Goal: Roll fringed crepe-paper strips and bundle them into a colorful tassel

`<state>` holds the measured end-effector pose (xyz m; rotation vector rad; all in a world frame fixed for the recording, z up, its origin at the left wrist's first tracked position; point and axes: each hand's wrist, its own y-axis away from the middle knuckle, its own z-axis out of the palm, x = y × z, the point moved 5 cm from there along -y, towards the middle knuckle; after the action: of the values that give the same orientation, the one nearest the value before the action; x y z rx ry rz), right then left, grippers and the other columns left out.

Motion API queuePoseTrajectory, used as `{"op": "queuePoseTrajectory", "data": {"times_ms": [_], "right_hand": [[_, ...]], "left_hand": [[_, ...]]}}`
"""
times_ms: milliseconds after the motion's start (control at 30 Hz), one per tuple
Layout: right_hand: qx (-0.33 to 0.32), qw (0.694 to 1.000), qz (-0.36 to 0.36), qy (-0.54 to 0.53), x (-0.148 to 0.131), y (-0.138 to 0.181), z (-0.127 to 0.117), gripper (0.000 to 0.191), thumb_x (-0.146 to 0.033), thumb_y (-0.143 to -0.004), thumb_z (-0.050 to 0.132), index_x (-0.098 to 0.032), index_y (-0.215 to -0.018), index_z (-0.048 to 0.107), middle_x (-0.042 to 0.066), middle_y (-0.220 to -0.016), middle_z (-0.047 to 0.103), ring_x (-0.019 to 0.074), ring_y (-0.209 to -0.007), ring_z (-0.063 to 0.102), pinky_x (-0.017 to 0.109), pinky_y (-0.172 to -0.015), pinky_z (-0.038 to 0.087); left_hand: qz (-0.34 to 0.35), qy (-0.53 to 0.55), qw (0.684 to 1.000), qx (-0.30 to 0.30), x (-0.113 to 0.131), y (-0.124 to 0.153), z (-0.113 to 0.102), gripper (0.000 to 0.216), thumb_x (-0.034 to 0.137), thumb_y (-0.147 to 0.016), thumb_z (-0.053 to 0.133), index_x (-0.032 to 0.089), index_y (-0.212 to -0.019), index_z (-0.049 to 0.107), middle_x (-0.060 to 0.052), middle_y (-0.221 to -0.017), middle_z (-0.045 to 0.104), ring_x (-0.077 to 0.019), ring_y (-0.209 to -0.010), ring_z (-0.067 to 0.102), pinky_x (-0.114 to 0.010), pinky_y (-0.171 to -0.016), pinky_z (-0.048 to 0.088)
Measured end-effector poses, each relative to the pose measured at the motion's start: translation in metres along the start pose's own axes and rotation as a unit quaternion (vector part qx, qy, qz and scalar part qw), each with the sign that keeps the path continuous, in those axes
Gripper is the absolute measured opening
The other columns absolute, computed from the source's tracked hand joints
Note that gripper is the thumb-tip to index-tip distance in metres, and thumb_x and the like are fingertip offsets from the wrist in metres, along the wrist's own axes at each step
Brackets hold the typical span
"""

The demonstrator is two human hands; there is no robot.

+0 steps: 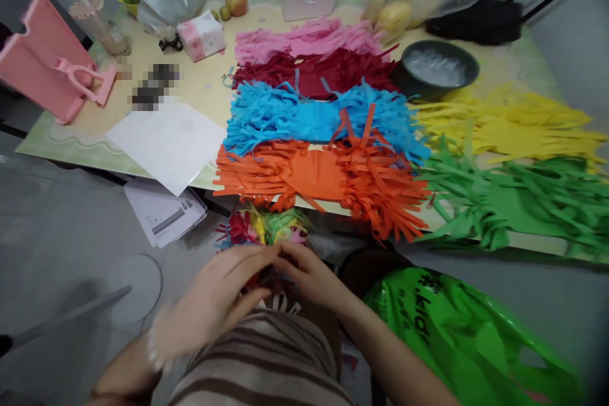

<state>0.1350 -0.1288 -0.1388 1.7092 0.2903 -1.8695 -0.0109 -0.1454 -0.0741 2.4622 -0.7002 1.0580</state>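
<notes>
Partly curled together at lower centre, my left hand (212, 295) and right hand (311, 273) hide what they grip; fringed strips (318, 120) seem spread to separate colours.

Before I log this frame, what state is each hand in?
Left hand: fingers bent, grip cannot be told.
Right hand: fingers bent toward the left's, grip cannot be told.

the multicolored fringed bundle (266, 225) is basically a shaggy little mop of thin loose strips, red with a bit of blue on the left, yellow in the middle, light green and some pink toward the right. ends splay every which way. it's sitting just below the front edge of the table (61, 139), near part hidden behind the left hand (204, 304) and right hand (304, 273).
</notes>
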Motion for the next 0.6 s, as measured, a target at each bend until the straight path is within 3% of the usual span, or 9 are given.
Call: {"op": "queuePoseTrajectory", "data": {"times_ms": [67,133,200,300,400,500,600], "right_hand": [[-0.031,0.994,-0.042,0.098,-0.027,0.002,-0.001,0.024,-0.033,-0.097,0.054,-0.016,-0.082,0.062,0.003,-0.081,0.064,0.0158,-0.075,0.057,0.024,-0.069,0.045],[-0.038,0.98,-0.065,0.183,-0.048,0.008,-0.003,0.02,-0.023,-0.097,0.052,-0.016,-0.085,0.066,0.004,-0.084,0.069,0.0165,-0.077,0.061,0.025,-0.073,0.046],[-0.02,0.962,-0.085,0.258,-0.062,0.019,-0.01,0.02,-0.019,-0.097,0.052,-0.018,-0.091,0.07,0.004,-0.089,0.073,0.0174,-0.081,0.066,0.025,-0.076,0.048],[0.011,0.935,-0.091,0.341,-0.068,0.042,-0.031,0.026,-0.021,-0.1,0.047,-0.02,-0.105,0.072,0.006,-0.096,0.075,0.0184,-0.085,0.07,0.024,-0.076,0.051],[0.023,0.924,-0.045,0.379,-0.052,0.072,-0.073,0.031,-0.029,-0.101,0.044,-0.021,-0.105,0.074,0.007,-0.096,0.076,0.0195,-0.085,0.072,0.024,-0.075,0.054],[0.073,0.912,0.026,0.402,-0.019,0.113,-0.133,0.04,-0.046,-0.1,0.045,-0.023,-0.094,0.077,0.007,-0.095,0.077,0.0227,-0.083,0.073,0.028,-0.074,0.057],[0.155,0.88,0.081,0.441,0.02,0.169,-0.194,0.049,-0.065,-0.091,0.048,-0.027,-0.086,0.078,0.007,-0.09,0.077,0.0279,-0.079,0.074,0.034,-0.069,0.06]], "left_hand": [[0.092,-0.008,0.996,-0.011,0.006,-0.022,-0.005,0.059,0.026,-0.093,0.059,0.021,-0.147,0.038,-0.012,-0.146,0.052,-0.0234,-0.135,0.048,-0.039,-0.117,0.033],[0.133,-0.018,0.989,-0.064,0.001,-0.042,0.001,0.055,0.023,-0.09,0.061,0.022,-0.142,0.044,-0.01,-0.135,0.061,-0.0227,-0.127,0.054,-0.041,-0.118,0.031],[0.131,-0.06,0.985,-0.099,-0.009,-0.054,0.003,0.036,0.02,-0.09,0.058,0.022,-0.126,0.058,-0.006,-0.115,0.07,-0.0212,-0.114,0.061,-0.043,-0.117,0.031],[0.088,-0.182,0.975,-0.087,-0.029,-0.049,-0.014,0.015,0.017,-0.091,0.052,0.019,-0.097,0.066,-0.006,-0.094,0.069,-0.0222,-0.1,0.061,-0.046,-0.111,0.034],[0.015,-0.306,0.95,-0.056,-0.062,-0.02,-0.056,0.017,0.017,-0.092,0.048,0.018,-0.089,0.065,-0.008,-0.087,0.067,-0.0258,-0.092,0.058,-0.045,-0.094,0.043],[-0.05,-0.389,0.919,-0.044,-0.109,0.016,-0.097,0.02,0.021,-0.091,0.047,0.017,-0.084,0.065,-0.01,-0.086,0.067,-0.0287,-0.09,0.058,-0.043,-0.086,0.044],[-0.121,-0.395,0.909,-0.06,-0.147,0.048,-0.105,0.02,0.024,-0.088,0.047,0.016,-0.085,0.066,-0.012,-0.09,0.067,-0.0284,-0.09,0.06,-0.04,-0.083,0.045]]}}
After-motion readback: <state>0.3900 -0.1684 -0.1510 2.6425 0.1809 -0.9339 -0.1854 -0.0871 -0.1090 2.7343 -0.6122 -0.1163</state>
